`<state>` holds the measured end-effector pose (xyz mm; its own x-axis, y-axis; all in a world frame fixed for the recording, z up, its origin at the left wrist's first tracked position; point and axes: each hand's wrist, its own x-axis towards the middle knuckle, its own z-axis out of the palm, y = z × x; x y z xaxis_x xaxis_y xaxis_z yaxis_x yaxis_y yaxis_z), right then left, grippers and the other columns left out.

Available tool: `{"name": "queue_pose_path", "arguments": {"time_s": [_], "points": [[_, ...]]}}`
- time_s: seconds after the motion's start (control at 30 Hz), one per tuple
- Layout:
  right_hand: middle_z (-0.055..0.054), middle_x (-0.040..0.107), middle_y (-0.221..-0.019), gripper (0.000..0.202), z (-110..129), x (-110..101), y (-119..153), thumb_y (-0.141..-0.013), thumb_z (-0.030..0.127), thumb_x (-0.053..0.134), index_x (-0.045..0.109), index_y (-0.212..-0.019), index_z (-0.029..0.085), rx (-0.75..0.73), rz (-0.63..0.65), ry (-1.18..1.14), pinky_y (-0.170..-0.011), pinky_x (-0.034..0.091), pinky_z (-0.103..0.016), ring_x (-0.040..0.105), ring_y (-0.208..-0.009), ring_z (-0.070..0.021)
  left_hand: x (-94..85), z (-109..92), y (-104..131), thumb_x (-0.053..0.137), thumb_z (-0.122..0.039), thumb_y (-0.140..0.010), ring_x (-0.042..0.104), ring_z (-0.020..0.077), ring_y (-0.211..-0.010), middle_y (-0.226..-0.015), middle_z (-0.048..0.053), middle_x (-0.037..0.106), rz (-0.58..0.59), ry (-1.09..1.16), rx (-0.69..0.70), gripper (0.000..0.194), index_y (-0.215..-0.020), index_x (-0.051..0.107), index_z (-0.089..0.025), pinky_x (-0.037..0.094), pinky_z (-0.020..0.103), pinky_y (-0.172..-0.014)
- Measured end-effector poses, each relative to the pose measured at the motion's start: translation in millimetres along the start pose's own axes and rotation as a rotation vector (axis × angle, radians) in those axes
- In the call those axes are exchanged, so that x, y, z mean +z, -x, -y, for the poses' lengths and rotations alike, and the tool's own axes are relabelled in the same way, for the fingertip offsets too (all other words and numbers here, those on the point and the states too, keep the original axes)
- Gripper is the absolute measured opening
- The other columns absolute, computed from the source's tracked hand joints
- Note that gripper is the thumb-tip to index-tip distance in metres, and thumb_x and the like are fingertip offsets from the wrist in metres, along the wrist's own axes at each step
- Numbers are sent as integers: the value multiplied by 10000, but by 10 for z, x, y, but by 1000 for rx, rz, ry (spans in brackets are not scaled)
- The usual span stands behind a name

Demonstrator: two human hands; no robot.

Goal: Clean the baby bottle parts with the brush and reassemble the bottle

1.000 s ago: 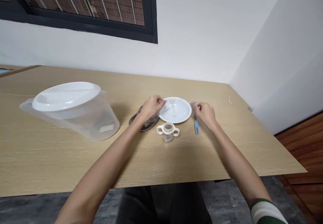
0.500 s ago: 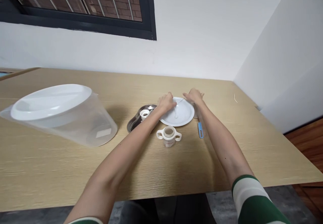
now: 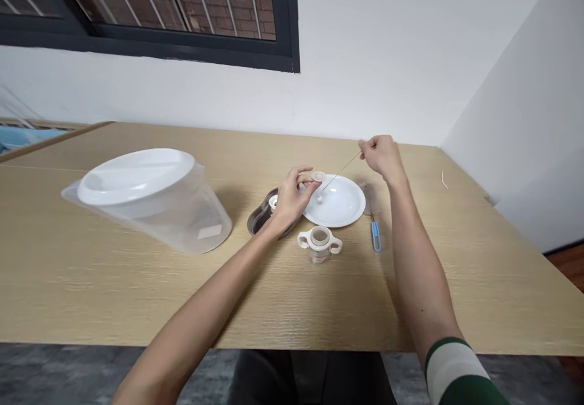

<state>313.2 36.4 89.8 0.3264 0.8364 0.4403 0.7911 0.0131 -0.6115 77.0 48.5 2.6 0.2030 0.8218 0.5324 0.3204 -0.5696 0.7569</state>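
My left hand (image 3: 296, 195) is closed on a small clear cup-like piece (image 3: 318, 177) over the left edge of the white plate (image 3: 340, 205). Above the plate's right rim, my right hand (image 3: 378, 152) pinches the upper end of a thin rod (image 3: 345, 166), which slants down towards the small piece. A two-handled cup (image 3: 320, 239), lidless, stands in front of the plate. Behind my left wrist a metal kidney-shaped tray (image 3: 258, 218) holds a white ring-shaped part (image 3: 273, 202). Right of the plate lies a brush with a blue handle (image 3: 376, 236).
A large translucent pitcher (image 3: 182, 225) with a white lid stands at the left of the wooden table (image 3: 137, 295). A thin white bent piece (image 3: 444, 180) lies at the back right. The wall and window are behind the table.
My right hand has risen and moved right, lifting its end of the thin rod. The clear piece now shows raised in my left hand. The camera view has shifted left.
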Motion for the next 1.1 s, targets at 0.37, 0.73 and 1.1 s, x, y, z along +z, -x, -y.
{"name": "queue_pose_path", "arguments": {"time_s": [0.37, 0.73, 1.1], "points": [[17, 600, -716, 369, 612, -517, 464, -1025, 535, 482, 507, -798, 245, -471, -405, -308, -696, 488, -319, 663, -713, -158, -77, 85, 314, 706, -307, -893, 769, 192, -947, -1002, 44, 810, -138, 87, 107, 384, -1258, 627, -214, 573, 366, -943], [31, 587, -656, 364, 714, -473, 556, -1022, 490, 516, 505, -759, 238, -549, -336, -296, -643, 480, -288, 591, -637, -127, -161, -59, 396, 703, -284, -885, 777, 195, -911, -1018, 62, 809, -244, 76, 174, 249, -1120, 708, -200, 608, 341, -849], [22, 573, -681, 351, 904, -164, 698, -1034, 478, 496, 561, -798, 225, -606, -130, -351, -675, 424, -283, 551, -665, -127, -276, -260, 415, 805, -328, -820, 778, 189, -888, -995, 73, 813, -302, 284, 114, 277, -1053, 774, -182, 638, 325, -836]]}}
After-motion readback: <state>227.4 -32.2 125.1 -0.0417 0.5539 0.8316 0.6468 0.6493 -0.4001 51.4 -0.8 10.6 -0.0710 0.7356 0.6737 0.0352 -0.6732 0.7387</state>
